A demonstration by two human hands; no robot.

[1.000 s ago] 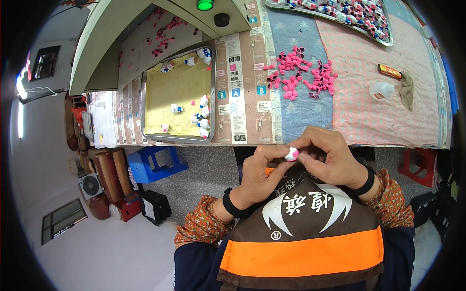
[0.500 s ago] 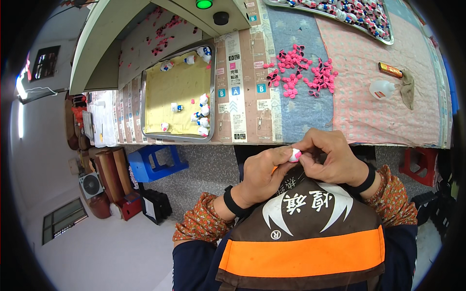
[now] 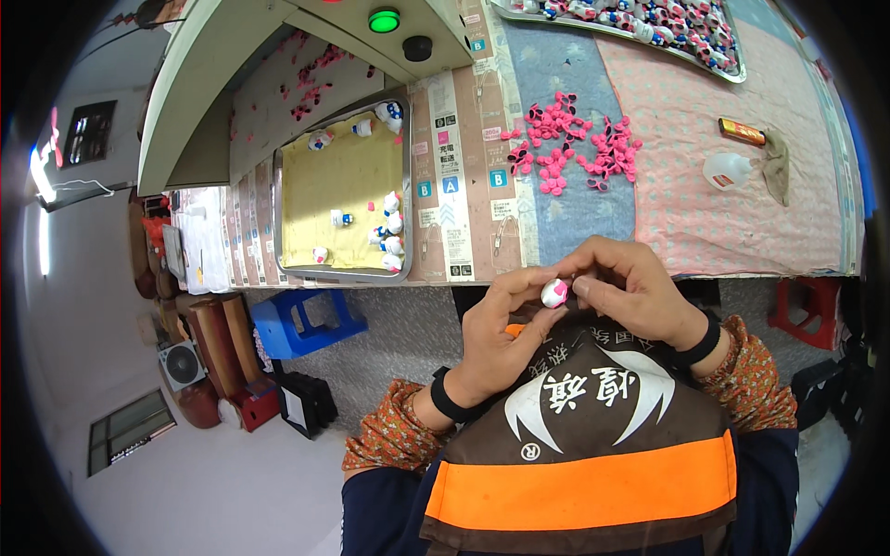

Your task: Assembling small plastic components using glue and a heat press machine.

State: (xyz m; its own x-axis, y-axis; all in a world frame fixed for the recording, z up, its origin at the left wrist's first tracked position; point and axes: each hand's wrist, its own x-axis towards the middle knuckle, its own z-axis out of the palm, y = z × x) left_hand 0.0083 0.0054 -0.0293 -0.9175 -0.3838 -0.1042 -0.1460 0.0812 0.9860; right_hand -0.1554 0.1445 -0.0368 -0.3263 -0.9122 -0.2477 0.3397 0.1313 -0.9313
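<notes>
Just in front of the table edge, my left hand (image 3: pixel 501 324) pinches a small white toy head (image 3: pixel 553 294) with a pink piece on its side. The thumb and index finger of my right hand (image 3: pixel 635 289) close at the pink side of the same toy head. Part of the right fingertips' grip is hidden. Beyond my hands, a heap of small pink pieces (image 3: pixel 553 153) with dark insides lies on a blue cloth (image 3: pixel 538 65).
At left, a metal tray (image 3: pixel 408 185) lined with yellow cloth holds several white-and-blue toy figures. A beige machine housing (image 3: pixel 185 102) with a green light overhangs it. Another loaded tray (image 3: pixel 603 30) stands far right. A plastic bottle (image 3: pixel 725 170) and an orange tube (image 3: pixel 742 132) lie at right.
The toy head has turned and shifted slightly left, showing more of its white surface. My left fingers have opened out around it, and the view has shifted a little.
</notes>
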